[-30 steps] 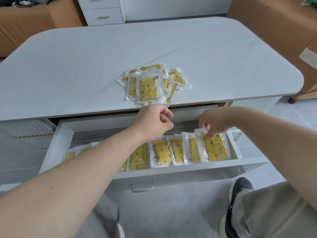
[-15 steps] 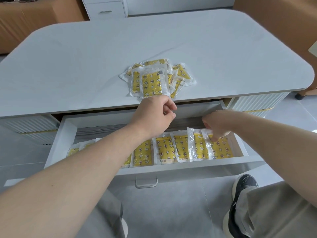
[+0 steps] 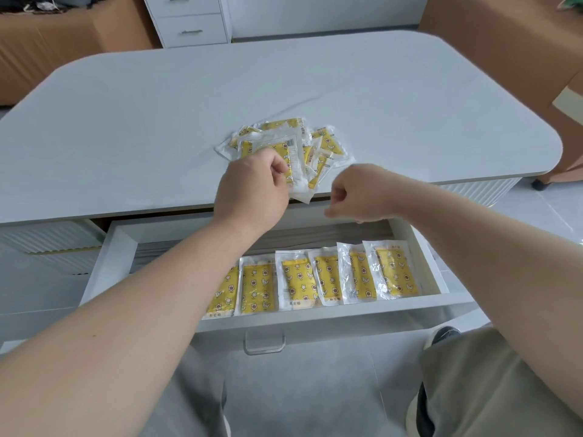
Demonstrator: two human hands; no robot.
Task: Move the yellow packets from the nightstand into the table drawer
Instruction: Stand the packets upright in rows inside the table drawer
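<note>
Left hand (image 3: 252, 187) on a packet at the pile, right hand (image 3: 362, 193) empty over the open drawer (image 3: 315, 320).
The left hand's curled fingers pinch one packet (image 3: 298, 175) at the near side of the pile of yellow packets (image 3: 326, 143), which lies on the counter (image 3: 126, 121) close to its front edge. The right hand is loosely fisted, holding nothing. A row of packets (image 3: 315, 279) lies side by side in the drawer.
</note>
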